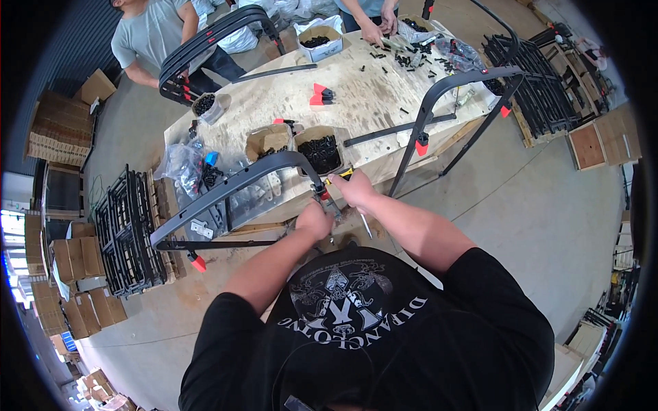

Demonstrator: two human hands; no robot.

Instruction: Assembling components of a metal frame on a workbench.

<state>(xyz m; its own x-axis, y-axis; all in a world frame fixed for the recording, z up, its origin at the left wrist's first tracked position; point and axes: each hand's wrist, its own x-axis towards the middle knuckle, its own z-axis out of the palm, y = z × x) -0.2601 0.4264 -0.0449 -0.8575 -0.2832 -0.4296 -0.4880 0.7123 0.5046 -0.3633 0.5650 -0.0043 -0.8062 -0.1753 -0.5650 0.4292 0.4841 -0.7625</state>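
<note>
A dark grey bent tube frame [218,194] rests against the near left edge of the wooden table, with a red clip [198,263] at its lower part. My left hand [315,219] is closed around the frame's end, just below another red piece [324,195]. Beside it, my right hand [358,191] grips what looks like a screwdriver [341,176] with a yellow and black handle; a thin metal shaft shows below that hand. Right behind my hands stands a box of small black parts [319,153]. A second cardboard box [259,145] adjoins it, with fewer black parts inside.
Another bent frame [426,109] leans on the table's [373,96] right side. Red and black clips [318,96], loose bolts and plastic bags lie on top. Two people work across the table, one near stacked bent tubes [212,38]. Pallets of black frames [127,229] flank both sides.
</note>
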